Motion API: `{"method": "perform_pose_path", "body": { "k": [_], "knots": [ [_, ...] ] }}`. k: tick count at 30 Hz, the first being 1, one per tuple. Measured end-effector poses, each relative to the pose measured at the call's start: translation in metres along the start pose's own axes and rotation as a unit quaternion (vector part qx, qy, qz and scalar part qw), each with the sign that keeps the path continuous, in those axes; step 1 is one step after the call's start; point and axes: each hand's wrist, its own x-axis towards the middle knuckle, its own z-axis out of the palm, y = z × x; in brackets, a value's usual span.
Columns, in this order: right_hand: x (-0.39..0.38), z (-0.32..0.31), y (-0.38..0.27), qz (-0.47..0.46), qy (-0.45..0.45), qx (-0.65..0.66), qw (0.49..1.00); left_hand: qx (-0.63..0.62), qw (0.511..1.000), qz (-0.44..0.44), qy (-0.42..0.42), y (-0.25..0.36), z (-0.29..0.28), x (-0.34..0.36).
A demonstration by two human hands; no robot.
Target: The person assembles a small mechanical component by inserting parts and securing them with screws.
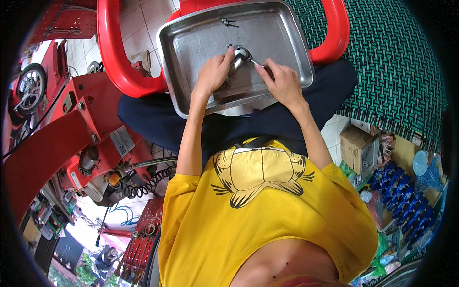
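A shallow rectangular metal tray [191, 38] lies in front of me, over my crossed legs. Above its middle, my left hand [215, 72] is closed on a grey metal mechanical part [237, 62] with a rounded, dark-edged top. The thumb presses near that top, and the palm hides some of the part. From the right, my right hand [281, 81] pinches a slim shiny metal tool [256, 62] whose tip meets the part's right side. The fingers cover the tool's other end. Toward the tray's far side lies a small dark metal piece [228, 22] with two thin prongs.
A red plastic chair [114, 52] surrounds the tray's far side. Red workshop machinery [95, 110] with coiled hoses stands at my left, beside a tool rack [143, 234]. Green patterned sheeting [382, 62] hangs at right, above a cardboard box [356, 146] and blue packets [401, 193].
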Motion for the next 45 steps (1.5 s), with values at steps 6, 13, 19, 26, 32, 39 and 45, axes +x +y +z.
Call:
{"method": "perform_pose_path", "body": {
  "k": [6,13,19,26,32,39,45],
  "knots": [
    [-0.003,0.002,-0.006,0.003,0.053,0.061,0.997,-0.054,0.998,-0.008,-0.026,-0.001,0.000,0.002],
    [-0.003,0.001,0.001,0.000,0.041,0.037,0.999,-0.027,1.000,-0.004,-0.008,0.000,0.000,0.001],
    [-0.004,0.007,0.004,-0.009,0.033,0.023,0.999,-0.049,0.999,-0.005,-0.022,-0.013,0.007,0.010],
    [-0.004,0.007,0.001,-0.001,0.050,0.020,0.999,-0.082,0.996,-0.014,-0.039,-0.010,0.004,0.009],
    [-0.002,0.007,-0.002,-0.011,0.076,0.062,0.995,-0.080,0.996,-0.013,-0.036,-0.015,0.006,0.011],
    [-0.001,0.000,-0.004,0.012,0.023,0.007,1.000,-0.072,0.997,-0.010,-0.033,-0.011,0.004,0.011],
    [-0.003,0.007,0.003,-0.029,0.032,-0.034,0.998,-0.077,0.996,-0.019,-0.048,-0.009,0.002,0.011]
  ]
}}
